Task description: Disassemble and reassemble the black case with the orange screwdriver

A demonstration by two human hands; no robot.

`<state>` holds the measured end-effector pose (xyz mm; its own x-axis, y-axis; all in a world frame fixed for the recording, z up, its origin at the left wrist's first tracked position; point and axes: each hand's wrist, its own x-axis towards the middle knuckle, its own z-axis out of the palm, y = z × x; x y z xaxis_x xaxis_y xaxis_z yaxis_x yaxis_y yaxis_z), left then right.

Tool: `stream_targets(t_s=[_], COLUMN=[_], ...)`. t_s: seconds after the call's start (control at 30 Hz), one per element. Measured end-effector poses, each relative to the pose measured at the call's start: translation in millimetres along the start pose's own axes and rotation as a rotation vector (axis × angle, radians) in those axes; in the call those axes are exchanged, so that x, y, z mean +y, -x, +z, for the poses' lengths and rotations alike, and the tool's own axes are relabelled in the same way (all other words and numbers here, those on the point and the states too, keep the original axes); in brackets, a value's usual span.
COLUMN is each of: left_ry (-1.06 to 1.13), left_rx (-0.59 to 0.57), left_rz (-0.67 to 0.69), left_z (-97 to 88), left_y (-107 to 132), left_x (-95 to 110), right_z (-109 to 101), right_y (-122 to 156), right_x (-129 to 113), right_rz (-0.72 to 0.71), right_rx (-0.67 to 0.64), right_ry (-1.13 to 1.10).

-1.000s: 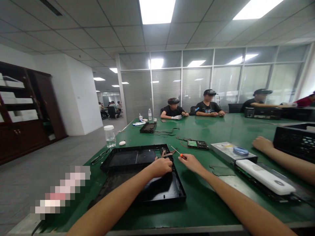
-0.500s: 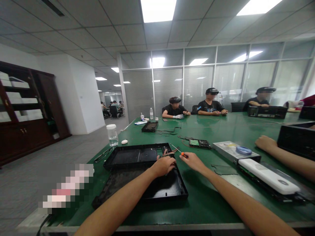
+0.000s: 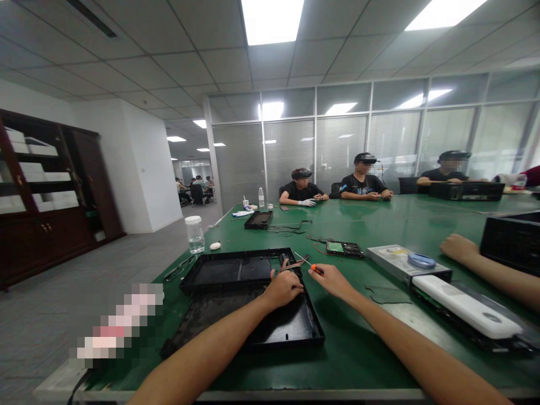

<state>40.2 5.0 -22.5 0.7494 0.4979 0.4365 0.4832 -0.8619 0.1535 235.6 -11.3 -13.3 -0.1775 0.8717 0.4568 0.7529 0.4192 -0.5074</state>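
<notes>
An opened black plastic case (image 3: 291, 329) lies flat on the green table in front of me. My left hand (image 3: 283, 289) is over its right part, fingers curled together; what they grip is hidden. Multicoloured ribbon cables (image 3: 287, 267) bunch up just beyond those fingers. Just right of the case, my right hand (image 3: 331, 279) is closed around a screwdriver (image 3: 313, 268) with an orange and black handle. Its thin metal shaft points away and to the left, towards the cables.
A metal drive unit (image 3: 390, 261) carries a blue roll of tape (image 3: 421, 260); a long white device (image 3: 468, 306) is nearer me. A co-worker's arm (image 3: 468, 253) reaches in from the right. A jar (image 3: 194, 235) stands at the left edge. Several people sit opposite.
My left hand has drawn slightly towards me, showing more of the cables. The screwdriver stays in my right hand. Across the table, a co-worker's black box has shifted right. The view has tilted a little.
</notes>
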Motion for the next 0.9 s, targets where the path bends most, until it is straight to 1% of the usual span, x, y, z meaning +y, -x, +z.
stream_targets(t_s=[0.13,0.37,0.47,0.6,0.67,0.73,0.83,0.9], left_ry=[-0.04,-0.083,-0.123,-0.12,-0.096,-0.077,-0.031,0.023], left_rx=[-0.029,-0.044,-0.063,-0.075,-0.084,-0.092,-0.107,-0.107], left_rz=[0.017,0.057,0.066,0.139,0.186,0.198,0.173,0.117], left_z=[1.4,0.7,-0.3,-4.5,-7.2,-9.6,-11.5,-11.5], left_y=[0,-1,-1,1,2,2,2,1], left_x=[-2,-3,-3,-1,-1,-1,-2,-3], right_z=[1,-1,-2,-4,-10,-20,-41,-55], right_y=[-1,-3,-2,-3,-4,-5,-6,-6], right_x=[0,0,-2,3,8,14,19,20], right_rz=[-0.004,0.021,0.005,-0.015,0.02,0.058,0.034,0.025], right_rx=[0.008,0.0,0.002,-0.004,-0.034,-0.077,-0.123,-0.096], right_ry=[-0.033,-0.147,-0.181,-0.318,-0.371,-0.385,-0.403,-0.414])
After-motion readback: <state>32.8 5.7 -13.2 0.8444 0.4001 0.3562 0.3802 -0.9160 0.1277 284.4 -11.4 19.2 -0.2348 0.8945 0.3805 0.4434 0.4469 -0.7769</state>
